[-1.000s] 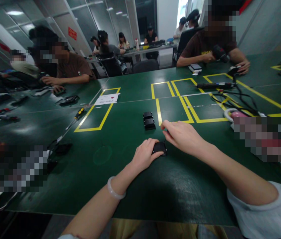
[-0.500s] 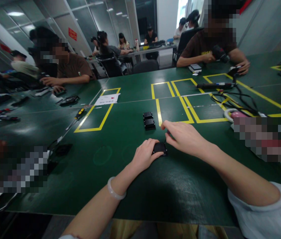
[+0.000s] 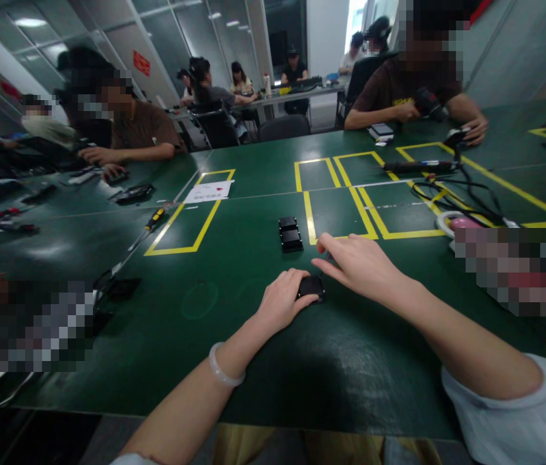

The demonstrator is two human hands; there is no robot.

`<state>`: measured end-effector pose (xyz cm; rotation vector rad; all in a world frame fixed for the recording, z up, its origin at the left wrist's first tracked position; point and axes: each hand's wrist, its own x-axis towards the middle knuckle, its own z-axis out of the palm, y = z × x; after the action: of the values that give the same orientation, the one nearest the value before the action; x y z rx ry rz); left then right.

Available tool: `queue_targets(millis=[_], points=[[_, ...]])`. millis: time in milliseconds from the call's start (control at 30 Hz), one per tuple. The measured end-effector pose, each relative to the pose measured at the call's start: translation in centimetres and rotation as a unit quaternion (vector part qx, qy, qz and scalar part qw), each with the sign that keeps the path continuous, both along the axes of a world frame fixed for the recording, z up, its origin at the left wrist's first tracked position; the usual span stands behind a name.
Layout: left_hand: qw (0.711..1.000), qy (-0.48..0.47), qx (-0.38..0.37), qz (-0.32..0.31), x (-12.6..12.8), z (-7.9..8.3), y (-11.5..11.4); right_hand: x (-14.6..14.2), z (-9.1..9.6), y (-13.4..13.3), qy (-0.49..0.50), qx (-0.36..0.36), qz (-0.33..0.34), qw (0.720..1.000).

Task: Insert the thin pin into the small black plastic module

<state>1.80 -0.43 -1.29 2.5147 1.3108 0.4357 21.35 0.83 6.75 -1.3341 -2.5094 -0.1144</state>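
Screwdriver (image 3: 153,223) lies at 10 o'clock of left hand (image 3: 279,298), whose fingers and thumb clamp a black block (image 3: 312,287) on the green table (image 3: 241,236). Two more blocks (image 3: 291,237) sit apart from it, at 11 o'clock. Right hand (image 3: 359,259), at 2 o'clock of the clamped block: fingers curled, thumb tip slightly apart; slender dark object (image 3: 330,258) between, grip uncertain.

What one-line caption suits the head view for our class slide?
The left grip holds a small black part on the green table, the right grip close beside it.
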Motion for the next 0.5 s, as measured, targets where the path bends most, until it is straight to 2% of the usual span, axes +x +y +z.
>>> queue_targets(millis=[300, 500], points=[[1.0, -0.002, -0.006, 0.005, 0.02, 0.07, -0.01, -0.1, 0.11, -0.2, 0.026, -0.005, 0.016, 1.0], [1.0, -0.002, -0.005, 0.003, 0.01, 0.1, 0.02, -0.24, -0.09, 0.05, -0.01, -0.003, 0.0, 1.0]])
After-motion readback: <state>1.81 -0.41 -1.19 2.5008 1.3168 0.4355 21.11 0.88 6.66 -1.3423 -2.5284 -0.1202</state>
